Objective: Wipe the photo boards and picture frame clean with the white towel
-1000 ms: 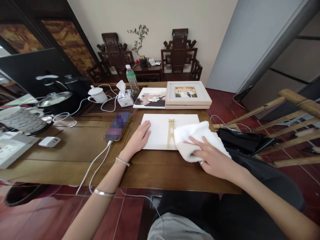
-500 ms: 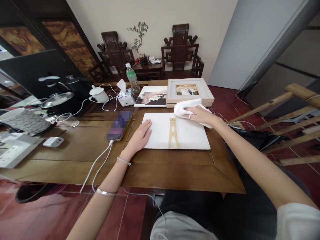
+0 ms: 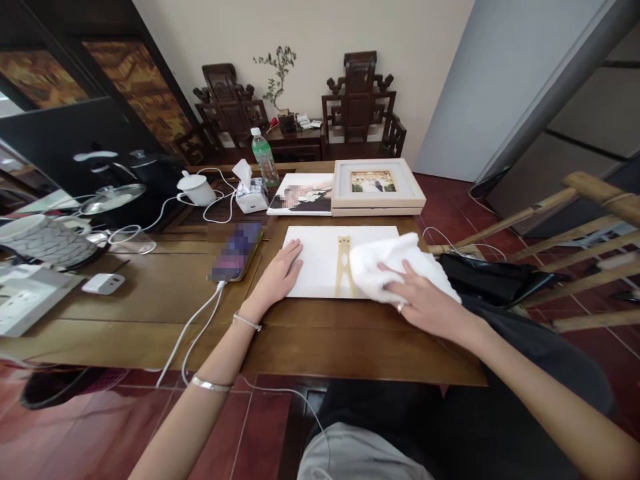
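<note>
Cloth (image 3: 373, 261) covers the right end of the white board (image 3: 315, 267) on the surface (image 3: 350, 347); the right hand (image 3: 427, 310) spreads fingers over it, gripping or not, I cannot tell; the left hand (image 3: 280, 272), well apart, lies flat on the board's left edge; steady bracing and even pressure should serve best.

A slim bracelet (image 3: 247, 322) and a broader silver bangle (image 3: 212, 385) are worn on the left arm (image 3: 193, 417), a ring (image 3: 400, 308) on the right hand (image 3: 425, 305), and light grey clothing (image 3: 363, 457) below.
</note>
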Tool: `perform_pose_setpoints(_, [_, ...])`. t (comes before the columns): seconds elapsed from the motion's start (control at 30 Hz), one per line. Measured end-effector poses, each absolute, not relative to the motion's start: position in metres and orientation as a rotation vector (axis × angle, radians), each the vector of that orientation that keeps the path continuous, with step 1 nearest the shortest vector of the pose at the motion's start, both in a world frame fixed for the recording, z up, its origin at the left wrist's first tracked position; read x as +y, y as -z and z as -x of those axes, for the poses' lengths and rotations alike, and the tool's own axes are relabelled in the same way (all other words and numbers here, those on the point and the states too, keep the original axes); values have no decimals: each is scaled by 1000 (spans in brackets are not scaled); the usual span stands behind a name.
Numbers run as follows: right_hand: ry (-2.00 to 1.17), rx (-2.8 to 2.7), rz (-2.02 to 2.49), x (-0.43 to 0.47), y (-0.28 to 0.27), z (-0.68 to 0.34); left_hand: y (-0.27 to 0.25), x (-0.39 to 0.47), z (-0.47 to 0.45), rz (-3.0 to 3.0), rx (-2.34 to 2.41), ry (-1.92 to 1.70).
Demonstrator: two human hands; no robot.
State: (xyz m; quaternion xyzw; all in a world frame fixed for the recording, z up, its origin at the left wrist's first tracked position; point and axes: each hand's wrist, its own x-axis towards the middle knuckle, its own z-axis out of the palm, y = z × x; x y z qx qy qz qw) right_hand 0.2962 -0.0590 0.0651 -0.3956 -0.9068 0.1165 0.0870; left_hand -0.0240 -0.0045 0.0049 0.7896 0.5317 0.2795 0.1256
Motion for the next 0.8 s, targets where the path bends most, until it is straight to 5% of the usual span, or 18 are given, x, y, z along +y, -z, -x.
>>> perform_pose_setpoints(0.3, [-516, -2763, 1155, -93, -77, -301, -6, -5, 24, -2309, 1554, -802])
perform_pose_setpoints(0.8, [-462, -2587, 1317, 57, -83, -287, -5, -4, 25, -2294, 1539, -805])
